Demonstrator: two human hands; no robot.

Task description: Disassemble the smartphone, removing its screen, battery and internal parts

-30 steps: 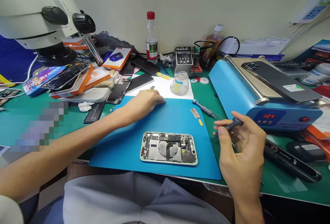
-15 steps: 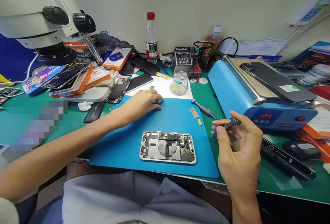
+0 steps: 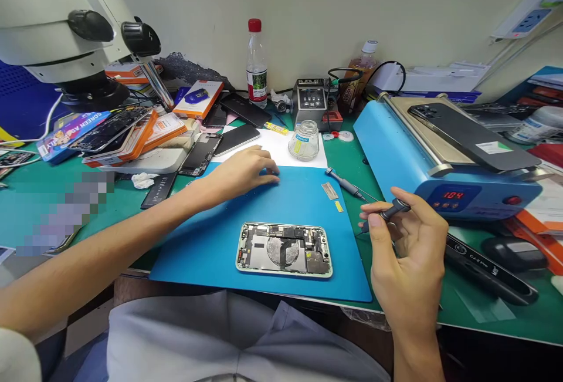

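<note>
An opened phone (image 3: 284,251) lies face-up on the blue mat (image 3: 215,253), its inner parts exposed. My left hand (image 3: 246,172) rests palm-down at the mat's far edge by the white paper, fingers loosely curved and thumb apart; nothing shows in it. To the right of the phone, my right hand (image 3: 409,253) is raised and closed around a dark screwdriver (image 3: 396,210), its tip pointing down-left. Between the hands, a small metal plate (image 3: 329,191) and a yellow piece (image 3: 338,206) lie on the mat. A second screwdriver (image 3: 347,184) lies beyond them.
A blue heating plate machine (image 3: 396,153) stands at right, a dark phone (image 3: 475,135) on top. A black tool (image 3: 490,270) lies before it. Behind the mat are a glass jar (image 3: 304,141) and a bottle (image 3: 257,71). A microscope (image 3: 83,36) overhangs piled boxes at left.
My left hand has shifted slightly, and the small metal piece seen beyond its fingers earlier is now out of sight. My right hand keeps the screwdriver in nearly the same place.
</note>
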